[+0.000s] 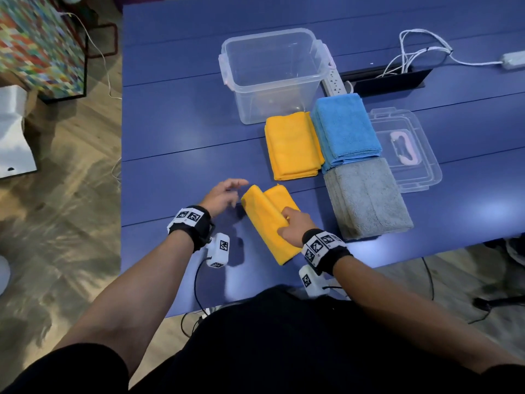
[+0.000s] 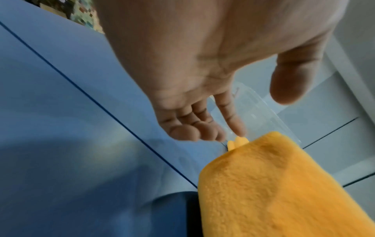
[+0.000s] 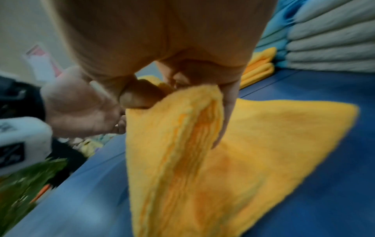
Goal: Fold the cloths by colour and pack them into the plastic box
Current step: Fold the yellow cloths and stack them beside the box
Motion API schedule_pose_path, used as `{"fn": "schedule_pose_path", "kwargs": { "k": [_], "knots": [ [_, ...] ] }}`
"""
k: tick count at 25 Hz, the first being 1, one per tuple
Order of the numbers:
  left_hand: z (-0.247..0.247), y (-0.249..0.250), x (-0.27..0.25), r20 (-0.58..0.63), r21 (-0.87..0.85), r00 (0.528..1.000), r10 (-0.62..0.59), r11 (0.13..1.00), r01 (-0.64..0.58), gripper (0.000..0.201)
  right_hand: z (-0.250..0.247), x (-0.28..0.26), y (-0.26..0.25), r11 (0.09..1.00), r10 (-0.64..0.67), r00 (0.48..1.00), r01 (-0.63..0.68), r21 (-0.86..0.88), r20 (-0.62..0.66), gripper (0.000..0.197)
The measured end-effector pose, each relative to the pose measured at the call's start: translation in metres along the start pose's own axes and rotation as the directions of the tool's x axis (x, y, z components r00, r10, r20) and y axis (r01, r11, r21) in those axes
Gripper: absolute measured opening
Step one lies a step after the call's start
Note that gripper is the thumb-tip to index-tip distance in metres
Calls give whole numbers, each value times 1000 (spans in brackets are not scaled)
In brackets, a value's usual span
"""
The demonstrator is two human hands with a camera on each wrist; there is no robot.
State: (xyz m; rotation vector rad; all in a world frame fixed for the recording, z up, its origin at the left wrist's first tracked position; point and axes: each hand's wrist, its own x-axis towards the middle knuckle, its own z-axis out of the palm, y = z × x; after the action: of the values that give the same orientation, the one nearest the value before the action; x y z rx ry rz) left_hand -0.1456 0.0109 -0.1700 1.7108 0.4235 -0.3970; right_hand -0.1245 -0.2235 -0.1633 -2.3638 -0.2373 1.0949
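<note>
A yellow cloth (image 1: 270, 220) lies half folded near the table's front edge. My right hand (image 1: 292, 226) grips its raised fold (image 3: 182, 115), thumb on one side and fingers on the other. Just left of the cloth my left hand (image 1: 224, 194) hovers with straight fingers (image 2: 202, 129) and holds nothing. Farther back lie a folded yellow stack (image 1: 292, 146), a folded blue stack (image 1: 345, 132) and a folded grey stack (image 1: 366, 197). Behind them stands the clear plastic box (image 1: 272, 78), with nothing inside.
The box's clear lid (image 1: 409, 149) lies flat to the right of the blue stack. A white power strip (image 1: 335, 81), a black cable slot (image 1: 389, 79) and white cables (image 1: 420, 52) sit at the back right. The blue table (image 1: 176, 137) ends at my waist.
</note>
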Motion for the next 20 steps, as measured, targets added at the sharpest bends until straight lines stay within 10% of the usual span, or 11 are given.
{"fn": "schedule_pose_path", "kwargs": {
  "k": [4,8,15,20],
  "knots": [
    [36,3,33,97,582,994,-57,813,-10,21,-18,3,28,994,68,995,-61,86,-75,21],
    [58,-2,51,-50,584,999,9,812,22,15,-22,11,49,978,178,973,-159,133,-147,23],
    [71,-14,64,37,767,986,164,627,-133,32,-25,10,46,954,270,940,-290,-75,-207,26],
    [77,-17,59,-136,755,949,286,650,-88,31,-24,17,32,945,-121,962,36,-325,-245,27]
  ]
}}
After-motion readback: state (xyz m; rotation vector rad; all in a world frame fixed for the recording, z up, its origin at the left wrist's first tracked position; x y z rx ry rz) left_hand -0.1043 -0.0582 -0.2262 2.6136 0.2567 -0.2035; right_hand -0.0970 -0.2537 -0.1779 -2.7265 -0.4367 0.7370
